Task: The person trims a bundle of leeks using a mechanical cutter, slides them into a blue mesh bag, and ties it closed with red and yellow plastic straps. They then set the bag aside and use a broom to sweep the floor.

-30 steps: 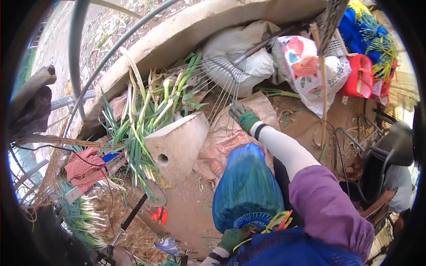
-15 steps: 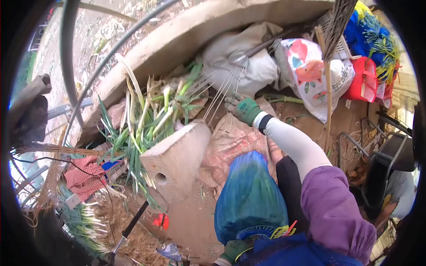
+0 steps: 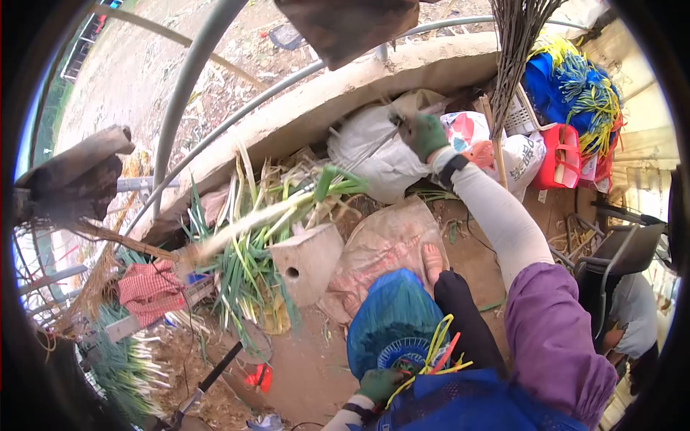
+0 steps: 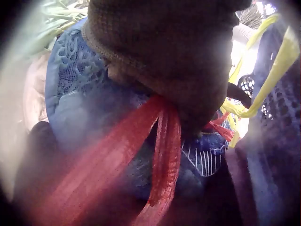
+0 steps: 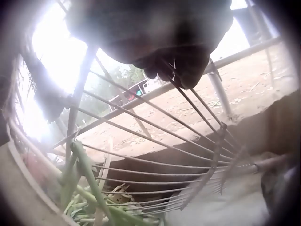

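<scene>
My left hand [image 3: 379, 384], in a green-palmed glove, grips the gathered end of a blue mesh bag [image 3: 392, 316] with green showing through. A red strap [image 4: 165, 155] hangs below that hand, beside a yellow strap [image 4: 275, 61]. My right hand [image 3: 424, 136], also gloved, is raised above a white sack [image 3: 377, 154]. Its fingers hold thin tines of a fan rake [image 5: 207, 160] in the right wrist view. A blurred long green onion [image 3: 273, 219] lies across the view over the green onion pile [image 3: 237, 266].
A concrete block [image 3: 305, 262] with a hole stands beside the pile. Behind runs a low concrete wall [image 3: 287, 118]. A flattened sack [image 3: 388, 237] lies before a bare foot [image 3: 433, 262]. Twig broom [image 3: 510, 65], red bag [image 3: 555, 161] and metal-framed chair [image 3: 625, 251] stand right.
My right hand has risen from over the flattened sack to above the white sack. The blurred onion now stretches across the pile. My left hand stays at the mesh bag while the head view shifts.
</scene>
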`<state>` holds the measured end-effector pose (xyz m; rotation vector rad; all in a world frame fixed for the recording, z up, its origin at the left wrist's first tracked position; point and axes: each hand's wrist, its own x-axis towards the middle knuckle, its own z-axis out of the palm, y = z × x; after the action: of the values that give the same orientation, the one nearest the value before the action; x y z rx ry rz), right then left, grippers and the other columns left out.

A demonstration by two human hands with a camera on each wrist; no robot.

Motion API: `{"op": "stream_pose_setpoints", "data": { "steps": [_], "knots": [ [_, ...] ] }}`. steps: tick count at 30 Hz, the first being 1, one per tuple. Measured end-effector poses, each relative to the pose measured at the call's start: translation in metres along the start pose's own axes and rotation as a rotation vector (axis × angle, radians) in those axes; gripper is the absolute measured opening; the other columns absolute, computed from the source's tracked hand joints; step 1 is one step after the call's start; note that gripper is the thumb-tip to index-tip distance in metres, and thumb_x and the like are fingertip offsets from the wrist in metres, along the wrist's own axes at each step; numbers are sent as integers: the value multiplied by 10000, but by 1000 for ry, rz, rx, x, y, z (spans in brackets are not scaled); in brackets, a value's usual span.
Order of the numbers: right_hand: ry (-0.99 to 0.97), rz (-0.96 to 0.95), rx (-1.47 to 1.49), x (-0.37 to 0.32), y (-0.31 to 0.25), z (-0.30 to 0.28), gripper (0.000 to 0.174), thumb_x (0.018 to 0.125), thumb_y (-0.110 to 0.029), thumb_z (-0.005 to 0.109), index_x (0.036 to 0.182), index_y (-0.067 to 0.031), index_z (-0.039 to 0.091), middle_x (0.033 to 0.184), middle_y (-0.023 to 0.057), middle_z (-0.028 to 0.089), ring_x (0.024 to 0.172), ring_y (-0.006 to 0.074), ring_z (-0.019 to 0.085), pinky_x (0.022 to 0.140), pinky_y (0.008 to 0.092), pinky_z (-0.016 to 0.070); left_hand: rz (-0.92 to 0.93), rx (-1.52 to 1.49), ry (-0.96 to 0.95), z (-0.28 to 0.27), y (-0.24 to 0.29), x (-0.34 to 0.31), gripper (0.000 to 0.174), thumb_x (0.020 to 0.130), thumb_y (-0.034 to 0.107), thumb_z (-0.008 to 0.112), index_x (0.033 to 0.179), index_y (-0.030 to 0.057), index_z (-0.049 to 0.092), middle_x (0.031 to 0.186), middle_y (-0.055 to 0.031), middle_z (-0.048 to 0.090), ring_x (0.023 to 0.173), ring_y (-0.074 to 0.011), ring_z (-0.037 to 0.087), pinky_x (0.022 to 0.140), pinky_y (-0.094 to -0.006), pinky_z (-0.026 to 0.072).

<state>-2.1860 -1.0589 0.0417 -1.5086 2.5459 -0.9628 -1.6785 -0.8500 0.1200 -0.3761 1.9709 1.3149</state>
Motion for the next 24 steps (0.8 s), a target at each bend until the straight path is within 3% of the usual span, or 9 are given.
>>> {"op": "stream_pose_setpoints", "data": {
  "steps": [5,9,13,17,18,20,21,23,24],
  "knots": [
    [117,27,217,22,14,22,146,891,-208,555,980,-134,645,822,176,668,781,373,652,669,472,504,-44,23,-8,-10,6,-3,260,879,351,519,996,194,691,1016,-41,673,917,-288,664,734,-423,518],
    [36,7,131,4,14,0,198,914,-246,529,992,-152,686,867,194,668,795,385,646,715,479,506,-20,23,36,0,-2,-10,258,884,328,516,1030,204,689,1035,-45,670,928,-293,661,750,-430,517],
    [29,12,294,14,-46,-71,206,891,-38,550,1058,-37,670,975,138,711,876,204,700,801,309,537,-23,20,17,4,-5,-12,281,891,314,513,1098,230,683,1072,-48,670,957,-289,659,781,-427,515],
    [156,-63,404,37,-70,-91,192,920,-139,554,1058,-61,662,931,130,708,862,151,692,782,291,536,-12,58,15,4,-8,-8,308,876,323,545,1144,242,673,1103,-59,667,993,-285,653,809,-424,513],
    [-86,141,217,56,-92,-110,188,892,-132,575,1042,-88,678,983,101,719,914,229,701,813,335,545,-31,58,-5,3,-7,-5,312,868,333,556,1142,242,673,1101,-60,668,999,-286,651,812,-426,512],
    [-127,-154,148,78,-89,-87,233,875,-221,615,1060,-98,686,968,119,715,868,238,703,790,348,536,-78,71,-48,-1,-6,-5,323,852,354,577,1139,241,674,1098,-63,669,1011,-287,647,818,-430,511],
    [-210,55,183,76,-113,-92,237,873,-235,626,1050,-93,695,981,121,714,882,237,700,803,348,534,-79,79,-15,-2,-9,-8,327,846,362,584,1135,240,674,1102,-63,667,1007,-287,648,815,-430,512],
    [-29,-203,191,54,-102,-73,223,904,-270,594,1041,-123,690,844,113,712,797,258,700,768,376,534,-44,103,31,1,-11,-6,335,832,379,599,1127,238,675,1109,-64,664,997,-288,649,809,-430,513],
    [76,-256,-382,34,-91,-54,199,902,-262,590,1031,-150,690,812,113,704,741,270,690,718,406,528,-29,106,79,4,-12,-8,321,831,375,604,1110,233,677,1129,-56,657,969,-294,656,795,-433,518]
  ]
}}
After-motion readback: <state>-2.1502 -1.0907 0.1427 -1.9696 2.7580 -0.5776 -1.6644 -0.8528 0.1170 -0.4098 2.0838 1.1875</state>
